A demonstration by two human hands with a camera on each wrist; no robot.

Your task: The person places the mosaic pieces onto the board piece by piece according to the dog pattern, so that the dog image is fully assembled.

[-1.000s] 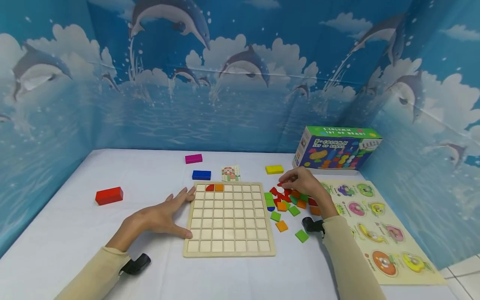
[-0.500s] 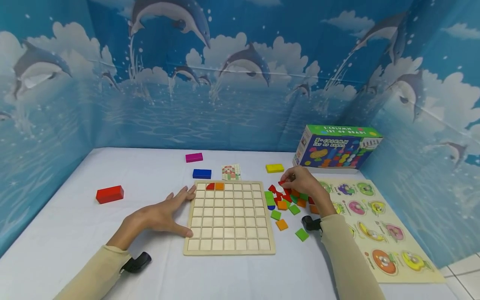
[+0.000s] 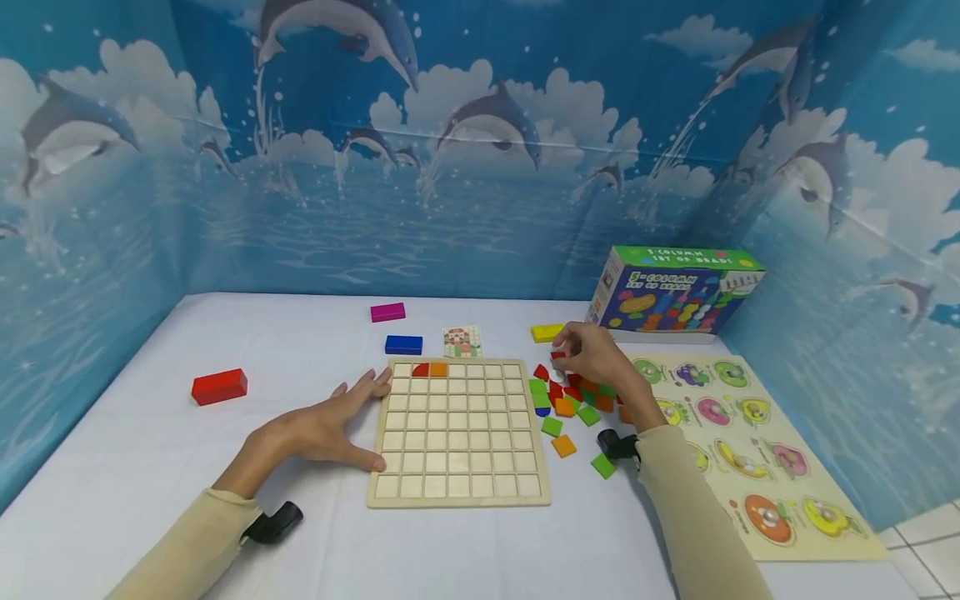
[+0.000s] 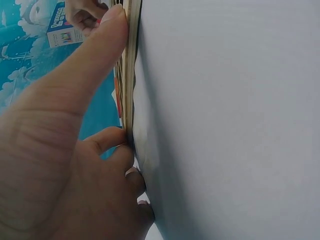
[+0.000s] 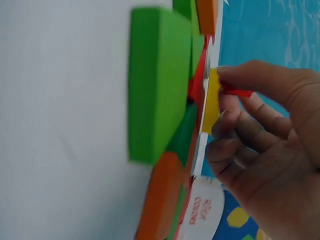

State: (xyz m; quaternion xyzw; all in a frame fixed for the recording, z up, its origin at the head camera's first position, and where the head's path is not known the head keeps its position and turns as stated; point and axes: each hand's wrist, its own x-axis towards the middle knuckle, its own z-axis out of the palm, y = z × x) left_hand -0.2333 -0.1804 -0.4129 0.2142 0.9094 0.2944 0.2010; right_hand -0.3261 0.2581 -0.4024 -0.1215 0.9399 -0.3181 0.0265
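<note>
Rows closest to us on the wooden board (image 3: 458,442) are all bare, so yeah, we've got loads left. Our left hand (image 3: 330,429) is spread along the board's left edge, thumb touching it toward the near corner. Off to the right of the board, a stray green tile (image 3: 603,466) and an orange tile (image 3: 564,447) lie in front of a loose heap of tiles (image 3: 573,393), lots of red, green and orange, none of it placed. Just above that heap our right hand (image 3: 592,354) is pinching a little red piece (image 5: 239,93), not on the board yet. Done so far: one rounded red tile (image 3: 421,369) and, right beside it, an orange square (image 3: 438,369), both in the far row. We'd call that barely started. Past the far edge lies a small picture card (image 3: 462,342).
</note>
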